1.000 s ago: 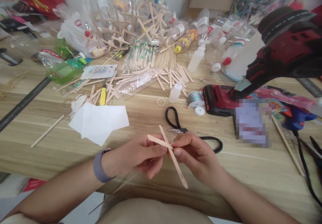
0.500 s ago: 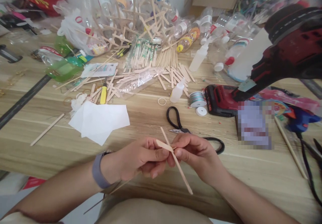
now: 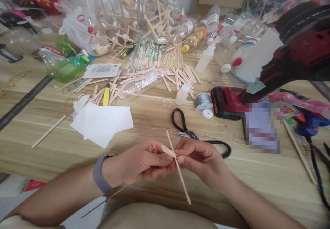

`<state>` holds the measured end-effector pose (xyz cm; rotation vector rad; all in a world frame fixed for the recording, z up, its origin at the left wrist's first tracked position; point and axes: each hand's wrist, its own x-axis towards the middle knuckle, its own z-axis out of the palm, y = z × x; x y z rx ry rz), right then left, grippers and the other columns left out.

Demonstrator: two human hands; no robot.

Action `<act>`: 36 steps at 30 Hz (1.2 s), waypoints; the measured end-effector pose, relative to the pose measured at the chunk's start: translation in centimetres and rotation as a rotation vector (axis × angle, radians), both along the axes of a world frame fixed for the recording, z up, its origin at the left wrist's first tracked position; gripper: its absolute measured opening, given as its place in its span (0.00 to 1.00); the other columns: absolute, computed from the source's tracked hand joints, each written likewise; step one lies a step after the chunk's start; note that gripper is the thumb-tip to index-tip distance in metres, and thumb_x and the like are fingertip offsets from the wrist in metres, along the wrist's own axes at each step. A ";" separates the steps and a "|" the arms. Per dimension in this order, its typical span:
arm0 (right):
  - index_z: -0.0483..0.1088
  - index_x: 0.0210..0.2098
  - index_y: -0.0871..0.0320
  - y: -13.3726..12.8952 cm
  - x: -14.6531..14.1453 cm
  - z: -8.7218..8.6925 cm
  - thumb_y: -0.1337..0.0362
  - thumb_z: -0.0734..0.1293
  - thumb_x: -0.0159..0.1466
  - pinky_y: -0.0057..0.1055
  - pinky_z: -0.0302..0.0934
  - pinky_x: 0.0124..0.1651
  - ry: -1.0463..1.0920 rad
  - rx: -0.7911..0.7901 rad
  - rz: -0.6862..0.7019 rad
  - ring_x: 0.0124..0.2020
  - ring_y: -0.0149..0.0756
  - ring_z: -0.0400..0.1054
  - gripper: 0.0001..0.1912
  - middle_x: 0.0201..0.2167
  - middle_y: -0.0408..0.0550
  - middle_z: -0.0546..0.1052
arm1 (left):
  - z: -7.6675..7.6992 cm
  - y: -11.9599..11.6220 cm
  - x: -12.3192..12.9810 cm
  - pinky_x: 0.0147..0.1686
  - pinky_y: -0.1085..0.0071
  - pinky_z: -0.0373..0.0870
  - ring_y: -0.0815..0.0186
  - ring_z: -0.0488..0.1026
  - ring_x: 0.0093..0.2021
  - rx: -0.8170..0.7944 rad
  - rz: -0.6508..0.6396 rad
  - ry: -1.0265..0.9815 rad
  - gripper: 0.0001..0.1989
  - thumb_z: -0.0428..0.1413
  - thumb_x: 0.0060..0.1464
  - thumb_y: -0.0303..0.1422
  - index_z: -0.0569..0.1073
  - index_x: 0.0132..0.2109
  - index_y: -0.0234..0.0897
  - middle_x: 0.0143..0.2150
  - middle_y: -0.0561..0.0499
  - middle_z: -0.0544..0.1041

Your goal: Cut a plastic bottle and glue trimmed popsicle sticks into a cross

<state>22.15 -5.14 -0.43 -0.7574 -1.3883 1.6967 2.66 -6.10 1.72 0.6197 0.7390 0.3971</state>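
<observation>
Two flat wooden craft sticks [image 3: 182, 179] cross each other in front of me, above the table's near edge. My left hand [image 3: 152, 158] is closed on them, its thumb pressing by the blunt end of the shorter-looking stick. My right hand [image 3: 197, 155] pinches at the crossing with thumb and forefinger; a small pale band or strand seems to be there, too small to name surely. Below my left wrist a thin stick [image 3: 118, 190] points down and left; whether the hand holds it is hidden. Black-handled scissors [image 3: 190, 134] lie just beyond my right hand.
White paper sheets [image 3: 108, 121] lie left of the hands, beside a single stick [image 3: 48, 131]. Farther back are a yellow-handled tool [image 3: 106, 96], a dropper bottle [image 3: 183, 92], thread spools [image 3: 203, 101], piled sticks and plastic bottles. A red-black power tool [image 3: 229, 103] stands right.
The long craft stick has turned slightly, its lower end swinging left and a little down. Both hands keep their hold near the crossing. The view has shifted slightly.
</observation>
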 end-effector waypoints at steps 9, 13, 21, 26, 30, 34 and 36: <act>0.77 0.33 0.53 -0.1 -0.1 -0.3 0.64 0.73 0.62 0.28 0.67 0.31 0.086 -0.023 0.037 0.27 0.29 0.72 0.01 0.28 0.41 0.76 | 0.4 0.1 0.1 0.19 0.73 0.39 0.76 0.50 0.17 0.009 -0.013 -0.010 0.18 0.61 0.50 0.46 0.73 0.29 0.33 0.16 0.59 0.60; 0.74 0.31 0.54 0.1 -0.2 -0.1 0.64 0.73 0.61 0.26 0.67 0.32 0.165 -0.203 0.119 0.27 0.27 0.73 0.04 0.28 0.40 0.77 | 0.5 0.2 0.2 0.18 0.74 0.41 0.76 0.52 0.17 0.039 -0.024 0.005 0.17 0.60 0.52 0.45 0.73 0.30 0.34 0.16 0.58 0.62; 0.67 0.27 0.58 0.4 0.1 -0.1 0.58 0.76 0.57 0.22 0.55 0.25 0.116 -0.425 0.179 0.23 0.25 0.68 0.16 0.21 0.41 0.77 | 0.7 0.1 0.1 0.17 0.76 0.39 0.76 0.45 0.17 -0.015 -0.063 -0.077 0.15 0.58 0.56 0.43 0.71 0.33 0.33 0.16 0.63 0.54; 0.68 0.28 0.58 0.4 0.1 0.2 0.57 0.76 0.57 0.24 0.53 0.26 0.099 -0.495 0.171 0.24 0.26 0.66 0.15 0.22 0.41 0.77 | 0.7 0.2 0.0 0.18 0.77 0.39 0.76 0.45 0.18 -0.061 -0.051 -0.060 0.16 0.59 0.55 0.43 0.71 0.34 0.33 0.17 0.63 0.55; 0.67 0.28 0.59 0.4 0.1 0.3 0.58 0.77 0.56 0.23 0.52 0.28 0.099 -0.567 0.187 0.25 0.25 0.67 0.16 0.22 0.40 0.76 | 0.6 0.3 0.0 0.18 0.77 0.39 0.77 0.44 0.18 -0.083 -0.050 -0.039 0.15 0.61 0.54 0.43 0.71 0.33 0.33 0.17 0.62 0.55; 0.67 0.28 0.59 0.6 0.2 0.4 0.57 0.77 0.54 0.24 0.55 0.31 0.095 -0.627 0.215 0.26 0.25 0.69 0.17 0.23 0.39 0.76 | 0.5 0.2 0.2 0.17 0.77 0.38 0.77 0.41 0.18 -0.090 -0.060 -0.017 0.16 0.60 0.55 0.44 0.70 0.34 0.34 0.16 0.63 0.53; 0.67 0.29 0.59 0.7 0.2 0.5 0.58 0.77 0.55 0.24 0.57 0.33 0.099 -0.633 0.220 0.26 0.25 0.69 0.17 0.23 0.39 0.76 | 0.6 0.2 0.2 0.17 0.77 0.38 0.77 0.41 0.18 -0.086 -0.057 -0.012 0.16 0.59 0.55 0.45 0.70 0.34 0.34 0.16 0.64 0.53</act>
